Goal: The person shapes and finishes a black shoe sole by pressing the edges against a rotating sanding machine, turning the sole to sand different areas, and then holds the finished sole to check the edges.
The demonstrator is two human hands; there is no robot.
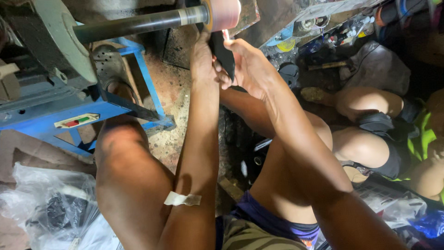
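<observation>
Head view, looking down past both knees to the floor; left hand (202, 58) raised to the underside of the sanding drum (225, 14), fingers closed round the upper end of a black piece (224, 55); right hand (249, 65) just beside it, fingers curled onto the same black piece from the right, thumb across its lower tip; black piece: dark, narrow, tapering to a point at the bottom, held upright between the two hands, its top touching or almost touching the drum, contact not clear; sanding drum: pinkish-red cylinder at the top edge, mounted on the end of a dark steel shaft (129, 25) with a pale band near the drum; shaft runs left to a grey-green machine housing (60, 41); housing sits on a blue metal frame (138, 83) bearing a small white label with red and green marks; strip of pale tape (182, 199) stuck on the left forearm near the elbow; clear plastic bag (51, 208) with dark contents at lower left, on the floor; purple and olive shorts (263, 224) at the bottom centre; floor (178, 99) dusty, reddish-brown; second person at the right edge, bare legs folded, black shorts, a bright green garment (423, 136); clutter of small tools and a yellow roll (286, 45) at upper right, details too small to tell.
</observation>
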